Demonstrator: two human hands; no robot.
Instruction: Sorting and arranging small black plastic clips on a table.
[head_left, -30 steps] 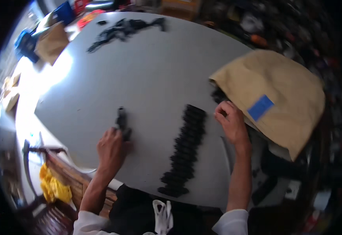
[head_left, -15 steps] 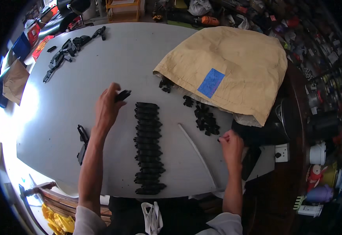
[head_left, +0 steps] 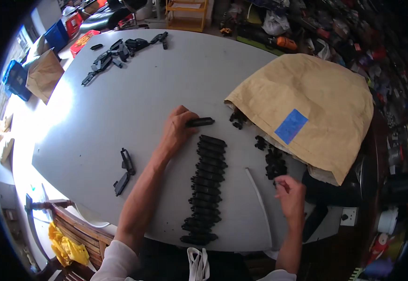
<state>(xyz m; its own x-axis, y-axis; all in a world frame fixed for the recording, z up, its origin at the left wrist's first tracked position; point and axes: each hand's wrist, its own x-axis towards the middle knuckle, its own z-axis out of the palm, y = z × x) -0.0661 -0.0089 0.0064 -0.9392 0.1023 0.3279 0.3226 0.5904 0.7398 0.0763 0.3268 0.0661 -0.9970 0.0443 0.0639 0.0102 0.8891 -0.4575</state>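
My left hand (head_left: pixel 178 129) is closed around one end of a slim black plastic piece (head_left: pixel 201 122). It holds the piece just beyond the far end of a row of similar black pieces (head_left: pixel 208 175), which lie side by side on the grey table. To the right, my right hand (head_left: pixel 291 193) has its fingertips drawn together beside a heap of small black parts (head_left: pixel 275 164). Something small and dark shows at those fingertips, too small to name. Two more black pieces (head_left: pixel 126 168) rest left of my left forearm.
A large brown paper sack (head_left: pixel 316 89) with a blue patch lies at the right. A pale thin strip (head_left: pixel 259 203) is between the row and my right hand. More black pieces (head_left: pixel 120 54) are scattered at the far left. A wooden chair (head_left: pixel 80 229) stands at the near left.
The whole view has shifted, so the table sits further right and lower. My left hand has brought the black piece closer to the row's far end. My right fingertips are nearer the heap.
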